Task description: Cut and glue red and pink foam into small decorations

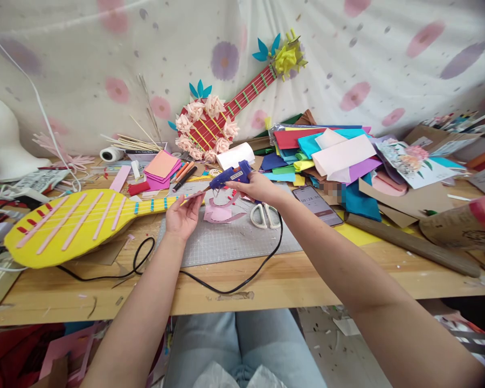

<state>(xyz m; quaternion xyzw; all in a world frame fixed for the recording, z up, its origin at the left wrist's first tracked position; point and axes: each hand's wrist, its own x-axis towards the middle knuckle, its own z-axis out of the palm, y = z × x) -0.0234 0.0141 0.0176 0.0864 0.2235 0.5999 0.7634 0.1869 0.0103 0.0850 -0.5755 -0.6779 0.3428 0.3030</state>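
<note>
My right hand [258,188] grips a blue hot glue gun [235,173], its nozzle pointing left and down toward my left fingertips. Pinched in my left hand [182,216] is what looks like a thin pale pink paper strip [189,196], partly hidden by the fingers. Behind that hand runs the blue-banded neck of a yellow cardboard guitar [75,226], which has pink strips across its body. Curved pink paper scraps [220,213] lie on the grey cutting mat [234,245] below the glue gun. White-handled scissors [264,215] rest just right of them.
A red guitar with paper roses [208,129] leans against the curtain. Stacked coloured paper [327,148] fills the back right, with a phone [317,205] in front. A brown roll [408,245] lies at right. The black cord [242,288] loops along the table's front.
</note>
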